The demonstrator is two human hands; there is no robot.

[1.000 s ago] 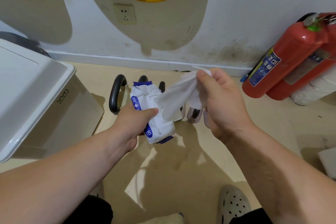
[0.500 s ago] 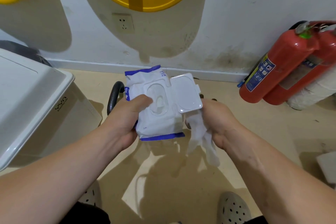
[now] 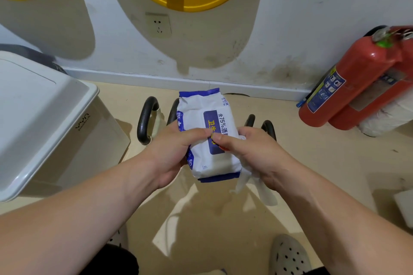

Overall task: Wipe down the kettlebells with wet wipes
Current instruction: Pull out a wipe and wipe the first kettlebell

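1. Two hands meet over a pack of wet wipes (image 3: pixel 212 163) in the head view, held above the beige floor (image 3: pixel 201 219).
2. The left hand (image 3: pixel 169 154) grips the pack's left edge, its thumb laid across the top.
3. The right hand (image 3: pixel 252 158) presses its thumb on the blue label, while its curled fingers hold a loose wipe (image 3: pixel 243 183) that hangs below the pack's near right corner.
4. The kettlebells (image 3: pixel 146 118) stand on the floor behind the pack, near the wall. Only their black handles show, on either side of the pack.
5. A white bin (image 3: pixel 44 118) sits to the left, and two red fire extinguishers (image 3: pixel 357 87) lean against the wall on the right.
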